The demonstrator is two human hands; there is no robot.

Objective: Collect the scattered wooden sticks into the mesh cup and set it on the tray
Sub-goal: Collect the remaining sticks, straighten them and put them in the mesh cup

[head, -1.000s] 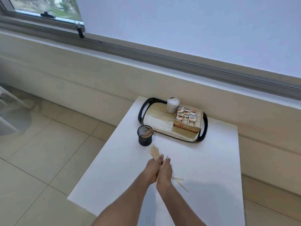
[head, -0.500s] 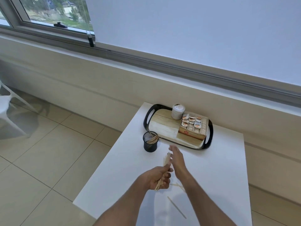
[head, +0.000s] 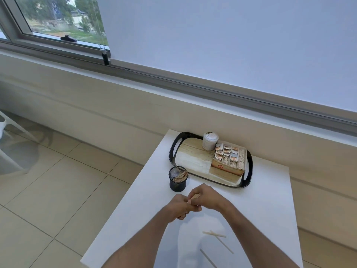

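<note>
A black mesh cup stands on the white table just left of the tray's front corner, with several wooden sticks in it. My left hand and my right hand meet just in front of the cup, both closed around a bundle of wooden sticks whose tips show between them. Three loose sticks lie on the table nearer to me, to the right of my arms. The black-rimmed tray with a wood-look base sits at the table's far side.
On the tray stand a white lidded jar and a cardboard box of sachets. The table's left edge drops to a tiled floor. A white chair is at far left, and a window ledge runs behind.
My hands have come together and moved closer to the cup; the right hand now also closes on the bundle the left held. The camera has tilted, showing more loose sticks near me.
</note>
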